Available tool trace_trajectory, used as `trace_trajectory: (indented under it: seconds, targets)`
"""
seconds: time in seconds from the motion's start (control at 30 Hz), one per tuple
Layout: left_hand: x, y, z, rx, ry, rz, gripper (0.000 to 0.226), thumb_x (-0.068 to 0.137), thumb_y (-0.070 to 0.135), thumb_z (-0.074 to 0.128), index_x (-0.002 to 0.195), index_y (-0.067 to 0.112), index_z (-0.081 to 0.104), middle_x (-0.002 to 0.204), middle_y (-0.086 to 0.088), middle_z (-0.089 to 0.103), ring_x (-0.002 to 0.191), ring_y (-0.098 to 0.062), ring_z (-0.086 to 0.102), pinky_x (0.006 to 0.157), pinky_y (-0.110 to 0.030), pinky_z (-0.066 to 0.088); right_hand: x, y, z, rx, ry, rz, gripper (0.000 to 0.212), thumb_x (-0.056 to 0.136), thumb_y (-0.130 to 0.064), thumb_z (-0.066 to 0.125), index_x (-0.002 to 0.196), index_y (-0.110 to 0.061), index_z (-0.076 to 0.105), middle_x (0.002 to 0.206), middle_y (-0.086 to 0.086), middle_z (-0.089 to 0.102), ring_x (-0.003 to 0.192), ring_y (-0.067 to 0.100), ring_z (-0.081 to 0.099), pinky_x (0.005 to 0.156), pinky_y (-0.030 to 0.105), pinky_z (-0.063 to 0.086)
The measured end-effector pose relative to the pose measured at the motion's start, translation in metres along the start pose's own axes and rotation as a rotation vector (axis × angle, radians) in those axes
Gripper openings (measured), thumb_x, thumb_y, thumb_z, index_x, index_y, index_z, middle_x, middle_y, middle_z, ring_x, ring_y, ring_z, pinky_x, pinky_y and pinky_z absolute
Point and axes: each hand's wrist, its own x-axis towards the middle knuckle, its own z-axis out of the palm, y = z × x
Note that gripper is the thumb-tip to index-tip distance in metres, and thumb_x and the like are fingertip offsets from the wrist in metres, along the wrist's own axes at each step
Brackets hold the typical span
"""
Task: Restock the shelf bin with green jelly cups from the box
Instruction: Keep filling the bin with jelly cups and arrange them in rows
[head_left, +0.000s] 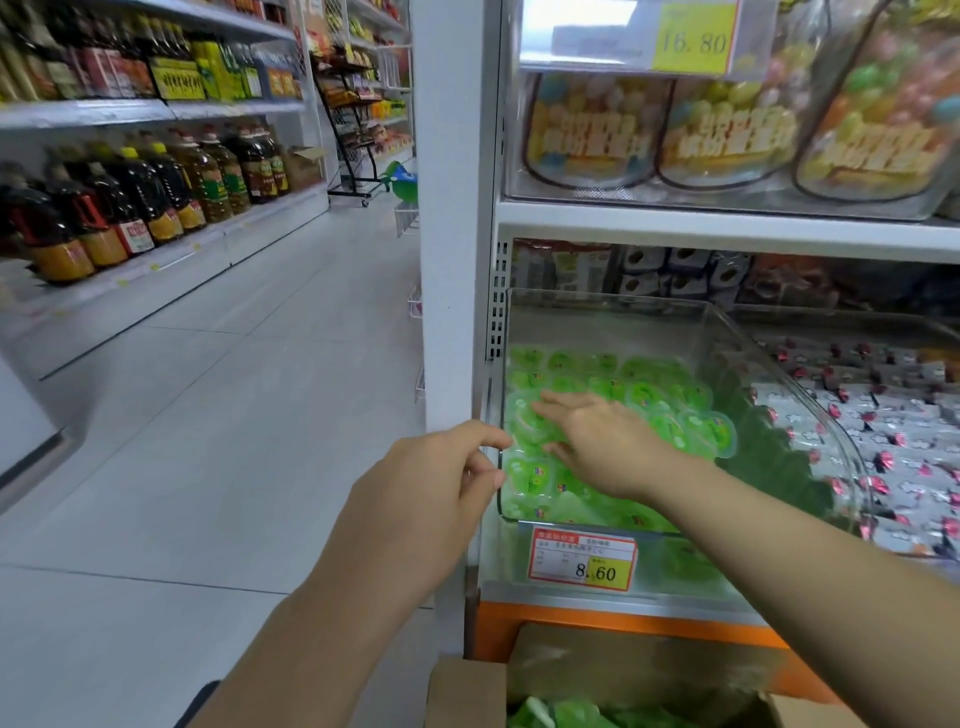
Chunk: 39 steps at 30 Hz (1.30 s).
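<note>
Left hand (441, 488) curled at shelf bin (727, 332) left front corner; cannot tell if it pinches the rim. Right hand (602, 441) inside the bin, fingers spread flat on green jelly cups (649, 395). More in box (467, 691) below. Risk: a hard sweep pushes cups over the low front lip; a loose corner lets the bin slide.

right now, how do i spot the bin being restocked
Find the white post; on the lower shelf right of it sits a clear bin. Only it holds green jelly cups and bears an 8.60 tag; its neighbour holds silvery sweets.
</note>
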Motion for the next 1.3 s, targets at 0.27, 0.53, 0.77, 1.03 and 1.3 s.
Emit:
trace_trajectory:
  seconds: [0.27, 0.53, 0.77, 1.03, 1.3]
  targets:
    - [0.001, -0.001, 0.001, -0.008, 0.005, -0.010, 0.024, 0.090, 0.026, 0.057, 0.106, 0.042, 0.061, 0.076, 0.023, 0.062, 0.077, 0.002, 0.061, 0.080, -0.034, 0.052, 0.010, -0.001, 0.000, 0.034, 0.043, -0.002, 0.056, 0.092, -0.025, 0.056, 0.143, -0.022, 0.035, 0.149, 0.005, 0.036, 0.134, 0.024, 0.035, 0.109, 0.032, 0.028]
    - [0.000, 0.000, 0.000, 0.000, -0.008, -0.008, 0.025, 0.091, 0.026, 0.056, 0.109, 0.042, 0.060, 0.078, 0.022, 0.062, 0.078, 0.001, 0.060, 0.080, -0.033, 0.052, 0.006, 0.002, -0.001, -0.014, 0.018, -0.010, 0.066, 0.089, -0.043, 0.056, 0.146, -0.025, 0.027, 0.152, 0.005, 0.026, 0.137, 0.026, 0.026, 0.112, 0.035, 0.024]
    - [-0.001, 0.002, -0.001, 0.010, -0.006, -0.003, 0.024, 0.090, 0.026, 0.057, 0.110, 0.040, 0.061, 0.079, 0.020, 0.063, 0.079, -0.001, 0.061, 0.080, -0.034, 0.052, -0.002, -0.003, 0.004, 0.010, -0.246, -0.003, 0.065, 0.098, -0.050, 0.018, 0.148, -0.021, -0.011, 0.155, 0.000, -0.020, 0.144, 0.017, -0.013, 0.118, 0.040, -0.006]
    - [0.000, 0.001, -0.001, -0.001, -0.010, -0.002, 0.023, 0.090, 0.027, 0.058, 0.107, 0.042, 0.061, 0.077, 0.022, 0.062, 0.079, 0.001, 0.060, 0.081, -0.033, 0.052, 0.007, -0.002, 0.010, 0.035, -0.254, 0.001, 0.064, 0.098, -0.050, 0.012, 0.147, -0.020, -0.015, 0.154, -0.002, -0.022, 0.142, 0.012, -0.018, 0.117, 0.041, -0.010]
    - [0.000, 0.003, -0.001, 0.015, -0.005, 0.002, 0.023, 0.091, 0.027, 0.057, 0.109, 0.040, 0.061, 0.077, 0.021, 0.062, 0.079, 0.001, 0.060, 0.082, -0.032, 0.052, 0.006, 0.004, 0.007, 0.053, -0.259, 0.003, 0.060, 0.100, -0.046, 0.012, 0.147, -0.021, -0.014, 0.154, -0.002, -0.021, 0.142, 0.011, -0.018, 0.116, 0.038, -0.012]
